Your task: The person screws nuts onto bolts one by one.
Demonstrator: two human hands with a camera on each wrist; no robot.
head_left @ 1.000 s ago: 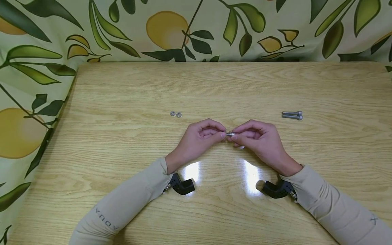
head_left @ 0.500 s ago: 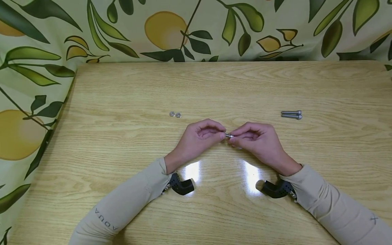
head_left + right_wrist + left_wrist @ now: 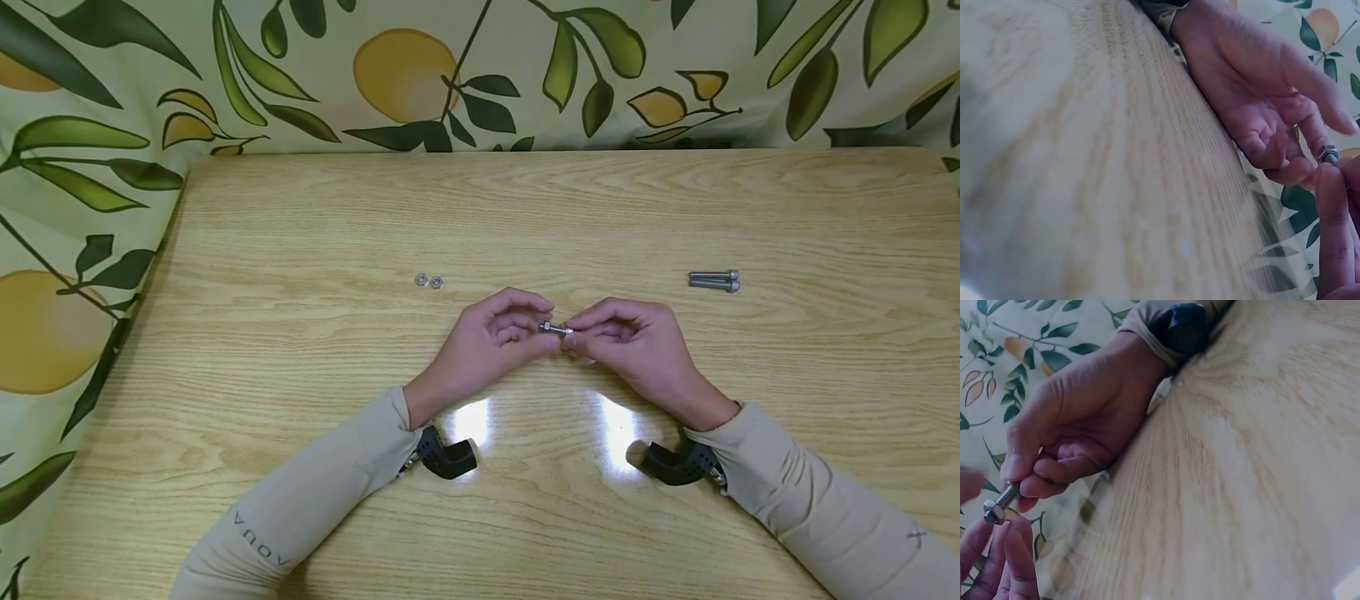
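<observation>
My right hand [image 3: 641, 342] pinches a small silver bolt [image 3: 559, 330] at its head end, between thumb and index finger. A hex nut [image 3: 547, 326] sits on the threads towards the bolt's other end. In the left wrist view the nut [image 3: 994, 511] shows close to the tip, with bare thread between it and the pinching fingers. My left hand [image 3: 487, 342] lies around the nut end, thumb and fingers parted. The right wrist view shows the left thumb [image 3: 1335, 115] lifted away from the nut [image 3: 1329, 152].
Two loose nuts [image 3: 429, 282] lie on the wood-grain table [image 3: 300, 225] beyond the left hand. Two bolts [image 3: 715, 281] rest side by side farther right. A fruit-patterned cloth [image 3: 510, 67] borders the back and left edges. Black wrist cameras [image 3: 448, 454] hang below the sleeves.
The left thumb and fingers have parted from the bolt's end, so the nut on it now shows. The right hand keeps its pinch, having shifted slightly left. Loose nuts and bolts stay put.
</observation>
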